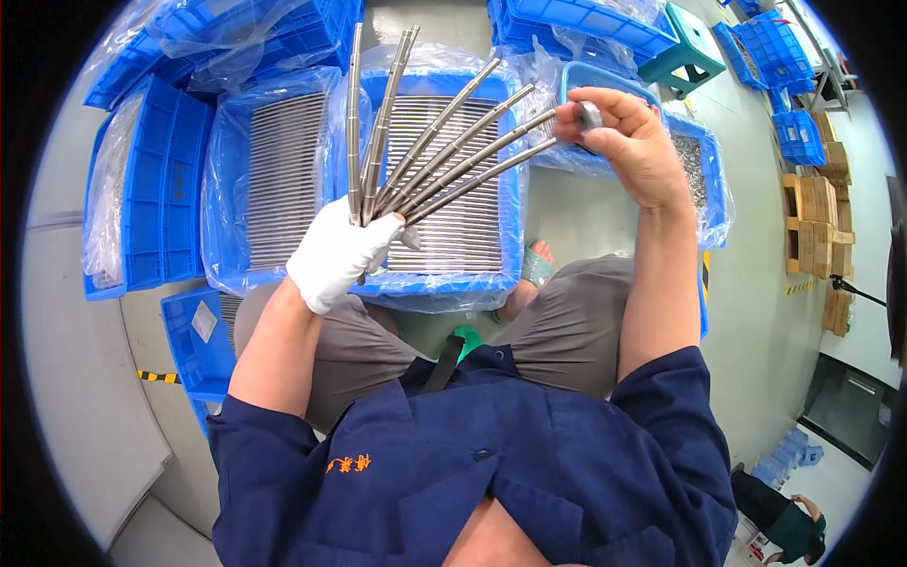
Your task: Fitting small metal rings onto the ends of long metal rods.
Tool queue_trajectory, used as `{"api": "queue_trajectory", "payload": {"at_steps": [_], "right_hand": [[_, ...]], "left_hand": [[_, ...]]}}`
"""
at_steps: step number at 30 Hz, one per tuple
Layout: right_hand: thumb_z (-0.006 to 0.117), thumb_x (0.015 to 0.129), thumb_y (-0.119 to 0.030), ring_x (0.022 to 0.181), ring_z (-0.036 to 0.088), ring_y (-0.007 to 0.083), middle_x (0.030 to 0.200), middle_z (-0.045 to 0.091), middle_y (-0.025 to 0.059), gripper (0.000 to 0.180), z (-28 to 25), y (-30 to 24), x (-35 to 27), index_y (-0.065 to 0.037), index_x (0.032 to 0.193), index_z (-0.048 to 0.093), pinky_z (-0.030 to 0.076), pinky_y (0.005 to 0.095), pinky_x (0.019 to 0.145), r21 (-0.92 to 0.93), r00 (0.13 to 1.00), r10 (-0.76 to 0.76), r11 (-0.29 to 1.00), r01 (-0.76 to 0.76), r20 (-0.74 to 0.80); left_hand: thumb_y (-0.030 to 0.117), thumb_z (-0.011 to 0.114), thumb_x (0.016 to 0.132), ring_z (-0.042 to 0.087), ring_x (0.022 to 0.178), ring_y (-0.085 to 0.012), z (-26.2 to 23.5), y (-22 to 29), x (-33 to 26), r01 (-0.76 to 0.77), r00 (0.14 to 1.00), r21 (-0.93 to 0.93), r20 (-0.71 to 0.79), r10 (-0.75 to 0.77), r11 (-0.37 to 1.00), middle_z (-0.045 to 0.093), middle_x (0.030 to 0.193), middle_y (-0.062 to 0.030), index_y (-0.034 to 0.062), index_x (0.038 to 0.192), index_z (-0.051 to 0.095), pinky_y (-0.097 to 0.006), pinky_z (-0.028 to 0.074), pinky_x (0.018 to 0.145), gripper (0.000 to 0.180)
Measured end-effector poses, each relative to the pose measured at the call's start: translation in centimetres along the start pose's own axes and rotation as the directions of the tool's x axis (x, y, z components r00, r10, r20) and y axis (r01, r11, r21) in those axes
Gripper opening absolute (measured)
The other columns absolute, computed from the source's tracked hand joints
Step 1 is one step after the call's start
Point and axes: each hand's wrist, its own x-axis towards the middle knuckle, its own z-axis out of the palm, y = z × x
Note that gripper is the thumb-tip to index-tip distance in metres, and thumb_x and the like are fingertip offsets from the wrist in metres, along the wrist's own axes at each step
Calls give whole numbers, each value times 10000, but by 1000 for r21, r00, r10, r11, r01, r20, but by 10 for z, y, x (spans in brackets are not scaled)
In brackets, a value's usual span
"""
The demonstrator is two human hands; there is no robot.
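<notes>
My left hand (335,250), in a white glove, is closed around the lower ends of several slim metal rods (463,148). They fan out upward and to the right, with ring-like grooves along them. A grey patch shows by the left thumb. My bare right hand (647,165) is raised near the tips of the right-hand rods, thumb and fingers pinched around a small dark grey roundish piece (588,116); its kind is unclear. Below the fan, a blue crate (516,203) lined with clear plastic holds rows of similar rods.
Left of it stands another lined blue crate (215,250) of rods. Stacked blue crates (161,180) rise at the far left. At right, a blue bin (718,194) holds small metal pieces. A green stool (682,52) stands behind; a person (789,520) is at lower right.
</notes>
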Motion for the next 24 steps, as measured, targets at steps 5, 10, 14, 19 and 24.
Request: {"api": "queue_trajectory", "payload": {"at_steps": [5,10,14,19,24], "right_hand": [[622,732,-22,881,587,173,958,604,107,356,13,5,3,-7,1077,537,462,273,801,21,992,-56,998,54,109],[640,720,-8,836,594,146,961,602,100,341,14,-6,-2,-3,1049,553,471,256,764,-165,997,37,986,-26,65],[644,710,14,839,587,128,926,613,81,322,35,5,0,1,1023,568,468,232,749,-74,988,116,991,-109,103],[618,738,-19,827,595,150,913,618,111,303,14,1,-7,-5,1035,559,470,256,769,-155,1000,28,988,-29,-6],[624,767,-113,820,603,182,898,617,117,315,15,13,7,9,1043,534,462,281,786,60,992,126,990,-126,5]], "left_hand": [[270,578,798,333,432,-44,2,-3,-1,2,998,15,-60,-1,1000,441,515,18,20,747,584,-196,241,407,255],[237,580,798,342,443,-41,4,0,2,26,998,51,-63,-22,998,447,526,23,28,751,578,-200,253,410,214],[230,560,806,472,568,-69,2,3,-2,62,994,239,-104,-38,969,579,628,-14,27,837,582,-226,385,511,206],[229,568,795,491,601,-82,6,10,-1,31,995,321,-104,3,947,595,668,-35,21,851,594,-240,405,546,217],[202,582,790,531,648,-99,6,4,-2,39,993,358,-121,5,933,613,704,-47,13,850,588,-254,426,603,199]]}}
